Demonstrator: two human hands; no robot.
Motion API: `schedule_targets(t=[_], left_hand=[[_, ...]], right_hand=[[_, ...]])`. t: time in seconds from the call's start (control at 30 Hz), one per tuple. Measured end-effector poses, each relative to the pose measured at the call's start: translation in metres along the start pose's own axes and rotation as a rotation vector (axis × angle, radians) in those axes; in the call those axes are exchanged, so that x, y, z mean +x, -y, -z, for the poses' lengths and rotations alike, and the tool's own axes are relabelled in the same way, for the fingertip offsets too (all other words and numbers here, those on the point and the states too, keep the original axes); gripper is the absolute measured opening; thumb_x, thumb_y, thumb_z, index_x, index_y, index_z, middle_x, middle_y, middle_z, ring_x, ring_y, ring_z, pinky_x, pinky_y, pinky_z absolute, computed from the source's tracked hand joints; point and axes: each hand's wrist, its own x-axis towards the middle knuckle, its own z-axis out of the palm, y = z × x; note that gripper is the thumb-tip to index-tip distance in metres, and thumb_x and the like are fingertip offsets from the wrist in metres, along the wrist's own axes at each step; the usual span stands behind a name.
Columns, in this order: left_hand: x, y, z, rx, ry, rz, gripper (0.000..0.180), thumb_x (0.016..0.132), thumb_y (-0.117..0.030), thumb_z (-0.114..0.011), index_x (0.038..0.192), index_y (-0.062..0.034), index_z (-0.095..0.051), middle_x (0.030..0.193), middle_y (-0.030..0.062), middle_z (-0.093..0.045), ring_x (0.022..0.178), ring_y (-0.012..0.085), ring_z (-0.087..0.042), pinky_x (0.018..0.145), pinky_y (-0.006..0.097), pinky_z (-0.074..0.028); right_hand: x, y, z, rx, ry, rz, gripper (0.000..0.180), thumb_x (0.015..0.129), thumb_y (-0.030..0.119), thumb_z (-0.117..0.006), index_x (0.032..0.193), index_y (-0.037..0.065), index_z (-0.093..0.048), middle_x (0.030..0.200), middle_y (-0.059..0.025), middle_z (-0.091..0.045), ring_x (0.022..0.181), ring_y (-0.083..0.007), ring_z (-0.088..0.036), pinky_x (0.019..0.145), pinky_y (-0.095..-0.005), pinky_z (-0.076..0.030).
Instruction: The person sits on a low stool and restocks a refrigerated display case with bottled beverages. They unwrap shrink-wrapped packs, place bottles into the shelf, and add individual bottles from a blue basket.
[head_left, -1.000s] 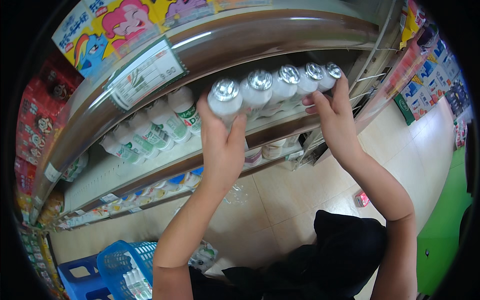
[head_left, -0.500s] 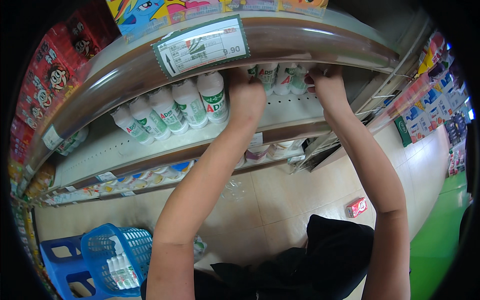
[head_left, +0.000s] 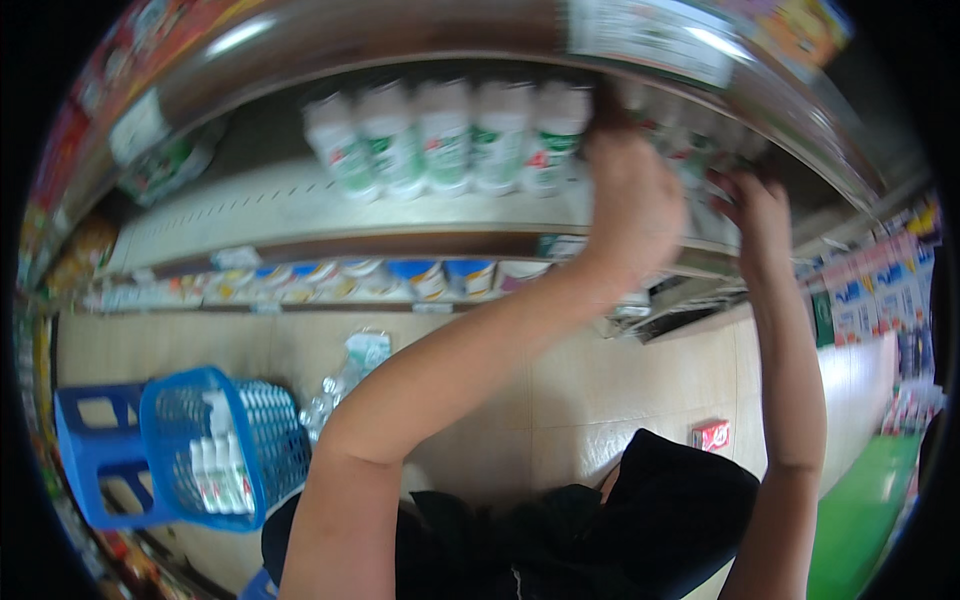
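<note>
Both my arms reach up into a shelf (head_left: 330,215). My left hand (head_left: 632,200) and my right hand (head_left: 762,212) grip the two ends of a row of small white bottles (head_left: 692,135), which is blurred and mostly hidden behind the hands and the shelf's front rail. It is pushed in at the right of the shelf. Just left of my left hand stands a row of several white bottles with green and red labels (head_left: 450,135), upright on the same shelf.
A blue mesh basket (head_left: 180,420) holding white bottles rests on a blue stool (head_left: 90,470) at lower left. Crumpled clear wrap (head_left: 345,375) lies on the tiled floor. Cups line the lower shelf (head_left: 430,280). A red box (head_left: 710,435) and green flooring (head_left: 860,510) are at right.
My hands have carried the row of bottles from in front of the shelf up and into it. The view has tilted, so the shelf now fills the upper part of the picture.
</note>
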Motion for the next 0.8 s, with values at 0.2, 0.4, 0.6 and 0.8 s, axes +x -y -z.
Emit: schedule_targets(t=[0.2,0.4,0.6,0.8], left_hand=[[-0.067,0.006,0.110,-0.110,0.185,-0.482,0.052,0.073,0.002,-0.053,0.123,0.0101,-0.038,0.123,0.0273,-0.040,0.118,0.0384,-0.039,0.097,0.040,-0.037],[-0.117,0.076,0.294,0.194,0.200,0.111,0.027,0.084,-0.005,-0.053,0.111,-0.0037,-0.057,0.101,0.0101,-0.062,0.089,0.0162,-0.060,0.077,0.028,-0.048],[-0.253,0.131,0.357,0.390,-0.019,0.852,0.033,0.084,-0.008,-0.056,0.116,-0.0027,-0.052,0.106,0.0100,-0.060,0.099,0.0170,-0.056,0.080,0.028,-0.046],[-0.329,0.162,0.317,0.637,-0.058,0.781,0.058,0.072,-0.016,-0.066,0.123,-0.0002,-0.043,0.124,0.0242,-0.042,0.116,0.0391,-0.040,0.097,0.045,-0.032]], right_hand=[[-0.079,0.003,0.011,-0.314,0.132,0.206,0.056,0.090,0.019,-0.042,0.140,0.007,-0.021,0.141,-0.0144,-0.029,0.118,-0.0232,-0.047,0.090,-0.0326,-0.042],[-0.171,-0.036,-0.074,-0.477,1.048,0.215,0.050,0.080,-0.008,-0.047,0.128,0.006,-0.041,0.134,-0.0120,-0.041,0.092,-0.0177,-0.057,0.073,-0.0255,-0.048],[-0.224,-0.128,-0.228,-0.349,1.417,0.177,0.032,0.081,0.003,-0.053,0.112,0.003,-0.050,0.112,-0.0153,-0.054,0.084,-0.0284,-0.061,0.074,-0.0316,-0.049],[-0.273,-0.158,-0.362,-0.294,1.164,0.036,0.050,0.077,0.033,-0.063,0.115,0.002,-0.050,0.109,-0.0203,-0.056,0.091,-0.0320,-0.059,0.080,-0.0367,-0.046]])
